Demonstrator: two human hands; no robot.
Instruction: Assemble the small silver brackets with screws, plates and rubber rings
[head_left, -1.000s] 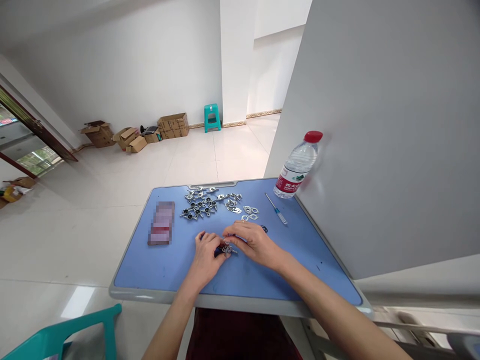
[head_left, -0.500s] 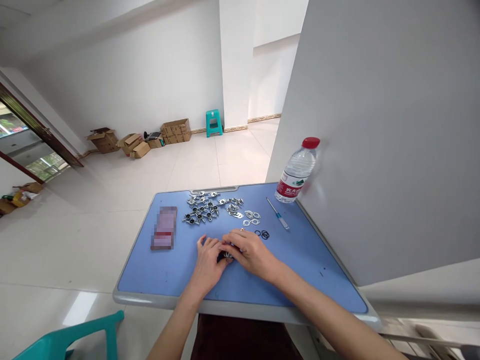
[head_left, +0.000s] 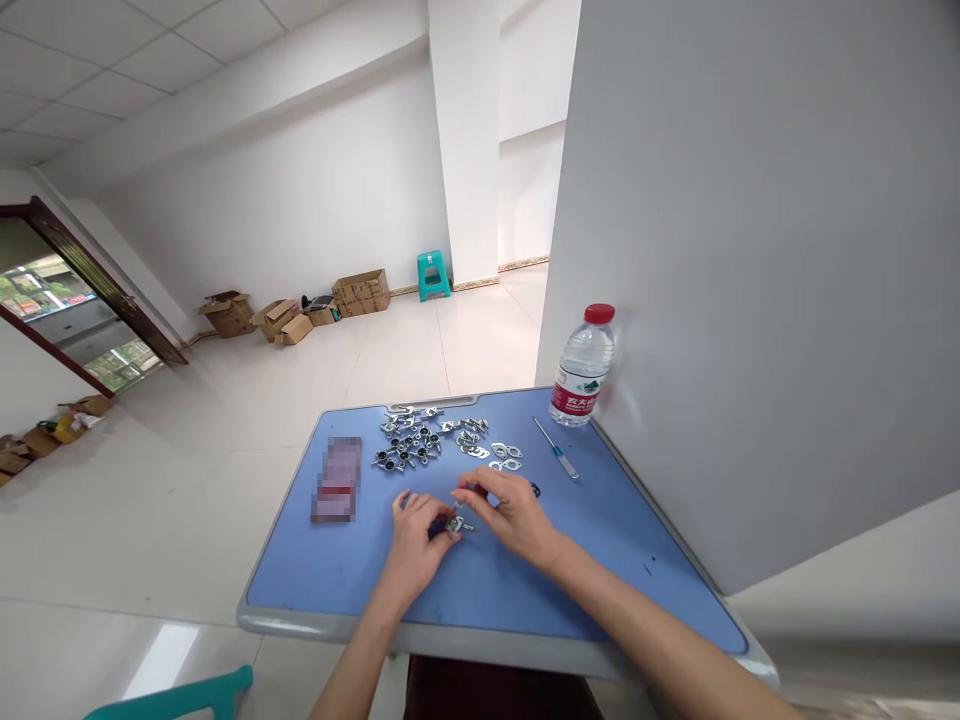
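Note:
My left hand [head_left: 418,535] rests on the blue table, its thumb and fingers closed round a small silver metal fitting [head_left: 456,523] with a pin sticking out to the right. Just above that fitting, my right hand [head_left: 514,510] is in a pinch; whatever sits between its fingertips is too small to make out. Beyond the hands lie several metal fittings with black round centres [head_left: 405,448] and flat silver flange plates [head_left: 507,452]. Black rubber rings [head_left: 535,489] show partly behind my right hand.
A screwdriver [head_left: 556,450] lies right of the plates. A red-capped water bottle [head_left: 583,370] stands by the grey partition [head_left: 712,300]. On the table's left is a blurred purple rectangular item [head_left: 337,480]. Cardboard boxes [head_left: 360,292] and a teal stool [head_left: 433,275] stand by the wall.
My right fingers have lifted slightly off the fitting, which shows more now in my left hand. My right hand covers more of the black rings. The camera view has tilted up a little.

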